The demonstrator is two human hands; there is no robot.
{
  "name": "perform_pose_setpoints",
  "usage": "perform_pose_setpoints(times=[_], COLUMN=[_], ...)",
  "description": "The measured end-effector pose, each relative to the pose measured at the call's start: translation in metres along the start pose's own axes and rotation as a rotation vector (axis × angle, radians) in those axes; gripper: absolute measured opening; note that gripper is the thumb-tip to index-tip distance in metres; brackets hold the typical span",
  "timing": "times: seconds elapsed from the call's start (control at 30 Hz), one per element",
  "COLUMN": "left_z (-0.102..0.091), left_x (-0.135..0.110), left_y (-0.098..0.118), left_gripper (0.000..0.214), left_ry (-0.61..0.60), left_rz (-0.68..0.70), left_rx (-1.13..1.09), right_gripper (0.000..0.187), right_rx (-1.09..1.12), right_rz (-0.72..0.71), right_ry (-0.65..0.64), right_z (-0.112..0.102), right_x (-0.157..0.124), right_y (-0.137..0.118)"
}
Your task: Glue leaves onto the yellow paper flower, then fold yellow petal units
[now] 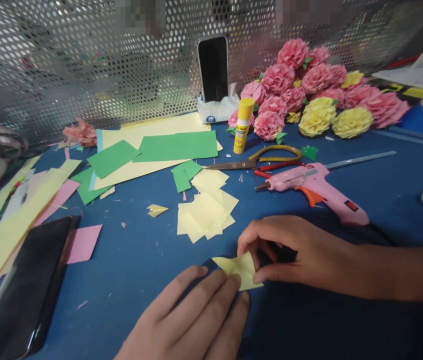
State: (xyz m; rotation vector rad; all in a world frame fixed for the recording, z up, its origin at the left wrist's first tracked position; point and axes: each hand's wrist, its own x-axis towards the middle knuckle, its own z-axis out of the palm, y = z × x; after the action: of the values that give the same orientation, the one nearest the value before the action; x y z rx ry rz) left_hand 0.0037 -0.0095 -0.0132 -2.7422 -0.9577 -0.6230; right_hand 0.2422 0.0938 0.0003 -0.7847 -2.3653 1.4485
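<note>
Paper [244,272], one small yellow piece, lies between my two hands on the tabletop [121,295], well toward the front edge. From my left grip [196,320] it lies toward the right edge and a little toward the back; from my right grip [305,245] it lies toward the left edge. Neither hand is nearer, since both touch it. My left fingers are spread slightly apart and press down on its left part, while my right thumb and fingers are together, pinching its right side. One sharp corner points toward the back left corner of the tabletop, another toward the front right, and the longest visible span runs between them. My fingers hide part of its outline, so I cannot tell its full shape. Toward the back edge lies a pile of pale squares [211,210].
</note>
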Motion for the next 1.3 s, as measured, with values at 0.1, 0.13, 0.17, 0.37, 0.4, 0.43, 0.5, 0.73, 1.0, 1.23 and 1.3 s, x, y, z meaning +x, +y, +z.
perform_pose_setpoints(times=[0.1,0.13,0.17,0.37,0.4,0.43,0.5,0.73,1.0,1.23,1.3], left_z=[0.0,0.0,0.0,-0.004,-0.005,-0.006,-0.006,-0.008,-0.006,-0.005,-0.005], left_x=[0.001,0.002,0.002,-0.001,-0.002,-0.002,-0.001,0.001,0.003,0.006,0.006], left_y=[0.0,0.0,0.0,0.003,0.004,0.006,0.008,0.007,0.008,0.001,-0.001], left_gripper=[0.038,0.039,0.04,0.04,0.038,0.037,0.034,0.038,0.036,0.036,0.037], left_ry=[0.009,0.008,-0.001,-0.032,-0.055,-0.074,-0.087,-0.076,0.076,0.043,0.024], left_rz=[0.041,0.069,0.095,0.168,0.181,0.196,0.218,0.252,0.028,-0.046,-0.061], left_rx=[0.053,0.074,0.094,0.207,0.222,0.231,0.235,0.22,0.108,0.016,-0.002], right_gripper=[0.024,0.024,0.024,0.017,0.018,0.018,0.019,0.03,0.034,0.03,0.035], right_rx=[-0.022,-0.034,-0.047,-0.144,-0.161,-0.178,-0.22,-0.453,-0.682,-0.843,-0.895], right_rz=[-0.009,-0.018,-0.031,-0.183,-0.215,-0.242,-0.288,-0.447,-0.574,-0.577,-0.548], right_ry=[-0.002,0.0,0.003,0.03,0.041,0.049,0.068,0.097,0.179,0.184,0.203], right_z=[0.0,-0.001,-0.001,0.0,0.001,0.002,0.003,0.007,0.008,0.011,0.016], right_x=[0.0,0.0,0.0,0.0,0.0,0.0,-0.001,-0.007,-0.008,-0.012,-0.014], right_y=[0.0,0.0,0.0,0.0,0.0,0.001,0.002,0.005,0.002,-0.002,-0.003])
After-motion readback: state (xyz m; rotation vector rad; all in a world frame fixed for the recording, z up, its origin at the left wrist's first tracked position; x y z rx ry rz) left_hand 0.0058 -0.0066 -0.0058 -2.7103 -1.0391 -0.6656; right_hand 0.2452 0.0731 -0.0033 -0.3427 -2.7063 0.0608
